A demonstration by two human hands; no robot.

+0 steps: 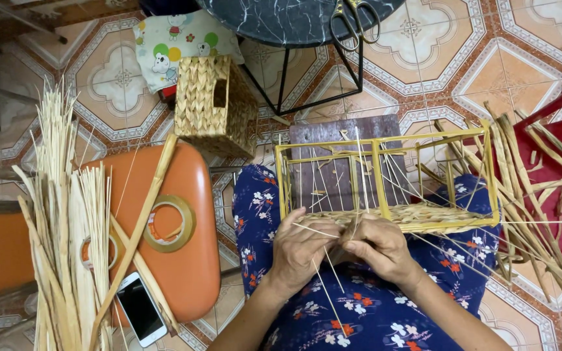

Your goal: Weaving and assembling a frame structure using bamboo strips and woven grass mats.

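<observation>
The fingertips of both hands, low in the middle of the frame, are buried among the thin straw strands, so their grip is unclear. The phone [141, 309] at lower left lies partly under a flat strip. The scissors [355, 19] at top run off the edge.

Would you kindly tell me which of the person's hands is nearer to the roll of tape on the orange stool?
The left hand. It works at the frame's near edge, on the side facing the roll of tape; the right hand sits just beyond it, farther from the tape.
</observation>
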